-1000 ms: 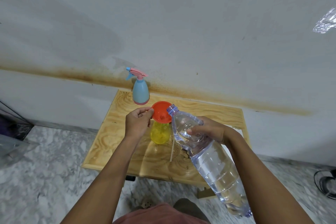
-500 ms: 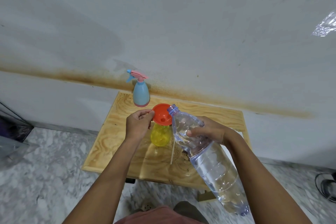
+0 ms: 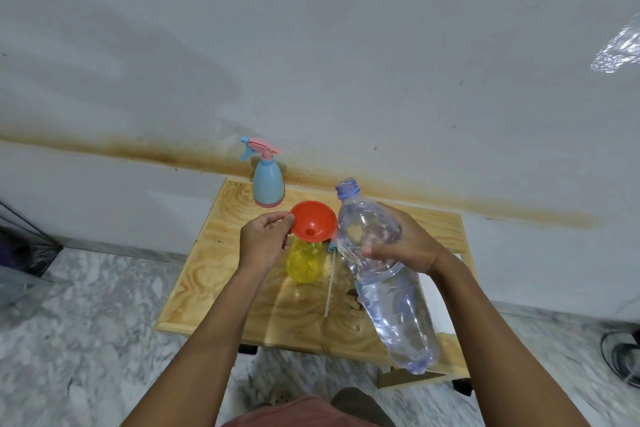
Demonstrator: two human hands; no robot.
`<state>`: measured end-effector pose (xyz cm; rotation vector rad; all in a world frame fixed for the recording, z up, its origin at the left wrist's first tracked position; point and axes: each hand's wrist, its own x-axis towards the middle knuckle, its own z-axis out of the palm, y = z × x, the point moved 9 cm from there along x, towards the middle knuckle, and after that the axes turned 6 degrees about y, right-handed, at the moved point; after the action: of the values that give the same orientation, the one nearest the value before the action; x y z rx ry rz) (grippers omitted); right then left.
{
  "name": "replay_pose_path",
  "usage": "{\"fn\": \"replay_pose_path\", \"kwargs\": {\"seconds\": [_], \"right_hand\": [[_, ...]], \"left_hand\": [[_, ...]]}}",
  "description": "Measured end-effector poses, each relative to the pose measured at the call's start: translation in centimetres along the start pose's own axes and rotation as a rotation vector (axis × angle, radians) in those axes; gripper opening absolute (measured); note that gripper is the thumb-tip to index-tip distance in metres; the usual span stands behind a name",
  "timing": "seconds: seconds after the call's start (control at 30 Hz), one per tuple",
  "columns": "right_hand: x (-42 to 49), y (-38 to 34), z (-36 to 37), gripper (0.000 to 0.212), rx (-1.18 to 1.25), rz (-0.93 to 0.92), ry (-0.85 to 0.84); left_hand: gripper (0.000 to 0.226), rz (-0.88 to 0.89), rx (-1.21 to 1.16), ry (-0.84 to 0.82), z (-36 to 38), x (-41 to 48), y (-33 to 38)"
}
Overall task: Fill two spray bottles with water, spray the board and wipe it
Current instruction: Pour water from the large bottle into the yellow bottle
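A yellow spray bottle (image 3: pixel 305 263) without its head stands on the wooden board (image 3: pixel 214 270). An orange funnel (image 3: pixel 313 224) sits in its neck, and my left hand (image 3: pixel 264 243) pinches the funnel's left rim. My right hand (image 3: pixel 407 244) grips a large clear water bottle (image 3: pixel 384 274), uncapped, its mouth raised up and to the right of the funnel. A blue spray bottle (image 3: pixel 267 184) with a pink head stands at the board's far edge by the wall. The loose spray head's tube (image 3: pixel 330 282) lies on the board between the yellow bottle and the water bottle.
The board is a low table against a stained white wall (image 3: pixel 346 62). Marble floor (image 3: pixel 86 322) surrounds it. A white sheet (image 3: pixel 438 302) lies at the board's right side. A dark object (image 3: pixel 623 357) sits on the floor at far right.
My right hand has tipped the water bottle back, raising its mouth away from the funnel. My left hand stays on the funnel rim.
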<state>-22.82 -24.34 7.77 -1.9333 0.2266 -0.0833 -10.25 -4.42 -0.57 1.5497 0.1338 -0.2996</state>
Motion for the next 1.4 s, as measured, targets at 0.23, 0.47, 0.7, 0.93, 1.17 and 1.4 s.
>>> {"fn": "replay_pose_path", "kwargs": {"seconds": [0.23, 0.47, 0.7, 0.93, 1.17, 1.4], "right_hand": [[-0.6, -0.7, -2.8, 0.073, 0.025, -0.156, 0.251], [-0.8, 0.3, -5.6, 0.076, 0.037, -0.232, 0.559], [0.3, 2.3, -7.4, 0.076, 0.081, -0.190, 0.842], [3.0, 4.2, -7.4, 0.078, 0.123, -0.102, 0.901], [3.5, 5.5, -7.5, 0.083, 0.156, -0.042, 0.963], [3.6, 5.8, -7.3, 0.091, 0.120, 0.022, 0.924]], "left_hand": [[0.015, 0.018, -0.010, -0.016, 0.2, -0.2, 0.3], [0.020, -0.005, -0.043, -0.022, 0.4, 0.0, -0.1], [0.021, -0.043, -0.155, -0.015, -0.5, 0.0, -0.6], [0.044, 0.114, 0.340, -0.167, -0.1, 0.1, -3.8], [0.058, 0.279, 0.430, -0.326, 3.0, -0.8, -4.8], [0.041, 0.317, 0.324, -0.240, 3.6, -0.9, -3.9]]}}
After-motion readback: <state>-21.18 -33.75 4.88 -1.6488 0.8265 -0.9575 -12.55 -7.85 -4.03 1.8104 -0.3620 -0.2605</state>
